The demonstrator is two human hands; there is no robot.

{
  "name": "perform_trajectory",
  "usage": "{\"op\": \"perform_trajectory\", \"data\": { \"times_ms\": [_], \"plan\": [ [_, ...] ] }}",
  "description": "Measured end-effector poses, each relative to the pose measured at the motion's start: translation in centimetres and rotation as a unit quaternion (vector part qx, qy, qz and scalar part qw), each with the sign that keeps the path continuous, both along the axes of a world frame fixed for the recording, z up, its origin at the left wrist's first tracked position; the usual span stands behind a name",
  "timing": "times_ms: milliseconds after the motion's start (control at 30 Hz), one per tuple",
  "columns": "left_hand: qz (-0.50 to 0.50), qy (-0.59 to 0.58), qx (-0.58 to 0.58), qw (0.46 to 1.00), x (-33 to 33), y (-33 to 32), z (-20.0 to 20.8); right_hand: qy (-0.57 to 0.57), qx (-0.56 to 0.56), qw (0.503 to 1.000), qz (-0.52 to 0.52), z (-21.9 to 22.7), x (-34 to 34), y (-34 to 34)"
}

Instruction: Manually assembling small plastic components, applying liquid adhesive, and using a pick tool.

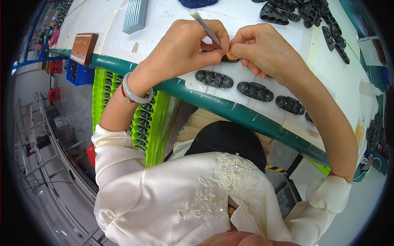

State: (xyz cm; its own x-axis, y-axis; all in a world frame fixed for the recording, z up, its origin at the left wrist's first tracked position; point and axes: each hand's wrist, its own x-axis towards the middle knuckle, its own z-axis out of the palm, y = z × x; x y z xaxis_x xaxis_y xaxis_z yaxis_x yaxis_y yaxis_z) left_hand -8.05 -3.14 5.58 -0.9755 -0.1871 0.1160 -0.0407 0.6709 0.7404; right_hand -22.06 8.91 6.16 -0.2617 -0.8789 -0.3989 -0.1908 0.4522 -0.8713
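Observation:
My left hand (186, 47), with a pale bangle and a red band at its wrist, is closed round a slim grey metal tool (208, 29) that looks like tweezers. The tool's pale end points up and away; its working tip is hidden by the fingers. Close against it, my right hand (266, 49) is pinched, and what it grips is mostly covered. A small orange bit (231, 54) shows between the fingertips of both hands, over a black oval part partly hidden beneath. Nearer me lies a row of black oval housings (214, 79) with round recesses, lying apart from the hands.
Loose black parts (279, 12) are heaped at the far right. A striped grey-blue block (135, 16) and a brown box (84, 48) lie on the left of the white table (164, 16). Bright green trays (158, 141) of black parts stand below its green edge (197, 96).

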Motion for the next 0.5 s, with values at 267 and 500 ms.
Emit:
{"op": "perform_trajectory", "data": {
  "times_ms": [267,500],
  "plan": [
    [0.130,0.018,0.191,0.973,1.9,-1.6,-0.4,0.024,0.048,0.999,0.007,0.2,-0.1,-0.9],
    [0.120,-0.030,0.086,0.989,2.2,-0.6,-0.3,0.041,0.061,0.997,0.024,0.6,-0.2,-1.3]
  ]
}}
